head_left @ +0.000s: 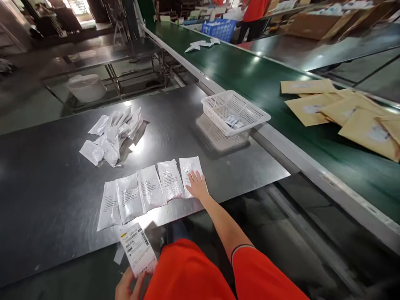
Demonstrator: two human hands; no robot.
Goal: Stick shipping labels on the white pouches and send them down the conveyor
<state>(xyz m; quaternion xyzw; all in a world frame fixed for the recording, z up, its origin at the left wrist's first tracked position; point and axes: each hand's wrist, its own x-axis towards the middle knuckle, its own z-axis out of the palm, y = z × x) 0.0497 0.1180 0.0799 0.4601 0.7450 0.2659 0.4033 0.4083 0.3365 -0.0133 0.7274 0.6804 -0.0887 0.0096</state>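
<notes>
My left hand (131,286), low in the picture, pinches a white shipping label (138,249) with barcodes and a yellow mark at its top. Flat on the rightmost white padded mailer (188,166) rests my right hand (197,185), its fingers spread. That mailer ends a slanting row along the table's near edge, with printed text facing up. To its left come further white mailers (170,180), (151,188), (128,200) and one at the far left (109,206). Whether several labels are stacked in my left hand I cannot tell.
Several white mailers lie heaped (112,135) farther back on the metal table (46,175). A white perforated basket (215,118) with labels inside stands near the green conveyor belt (250,75). Yellow envelopes (340,106) lie on the belt. Beyond are a blue crate (218,29) and a person in red (254,10).
</notes>
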